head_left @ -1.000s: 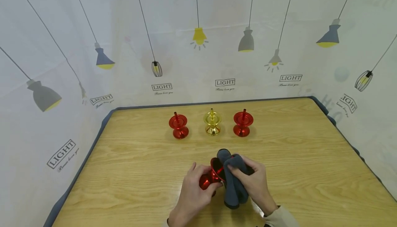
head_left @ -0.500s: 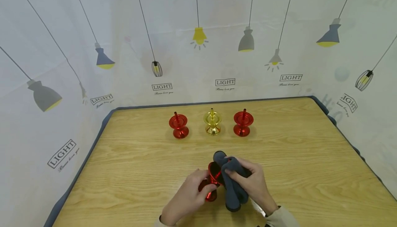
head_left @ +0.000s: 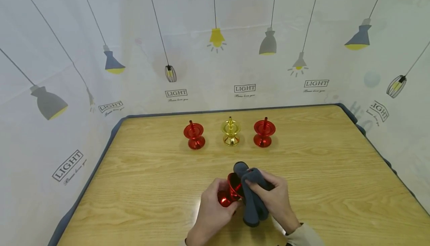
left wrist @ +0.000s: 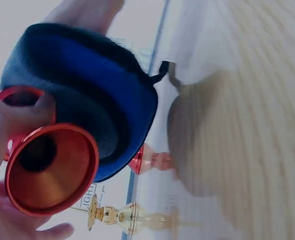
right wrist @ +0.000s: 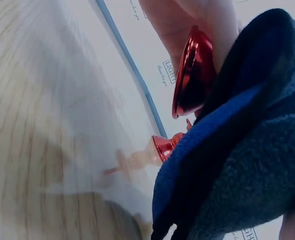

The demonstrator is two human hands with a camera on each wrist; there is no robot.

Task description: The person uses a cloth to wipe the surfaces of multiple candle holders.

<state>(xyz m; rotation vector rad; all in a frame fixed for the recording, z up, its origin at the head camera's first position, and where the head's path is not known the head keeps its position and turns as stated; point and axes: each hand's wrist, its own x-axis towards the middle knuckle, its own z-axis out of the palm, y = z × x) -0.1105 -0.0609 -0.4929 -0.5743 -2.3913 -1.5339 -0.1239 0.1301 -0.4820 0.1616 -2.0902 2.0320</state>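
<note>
My left hand [head_left: 213, 210] grips a shiny red candle holder [head_left: 225, 200] around its stem and base, tipped sideways so the dish faces right. A folded blue-grey cloth [head_left: 253, 201] is pinched in my right hand [head_left: 277, 197], thumb on the near side. The cloth lies against the dish and covers part of it in the head view. In the left wrist view the hollow underside of the holder's base [left wrist: 57, 170] faces the camera, with the cloth [left wrist: 87, 90] behind it. The right wrist view shows the cloth's bright blue inner side [right wrist: 212, 132] close to the red rim [right wrist: 187, 75].
Towards the back of the wooden table [head_left: 141, 171] stand a red candle holder [head_left: 195, 136], a gold one [head_left: 231, 132] and another red one [head_left: 264, 133], in a row. A white sheet [head_left: 201, 67] printed with lamps surrounds the table on the far side and both flanks.
The held candle holder's base has swung down towards the table and then back up to the left, my left hand turning with it. The cloth has shifted slightly left and back.
</note>
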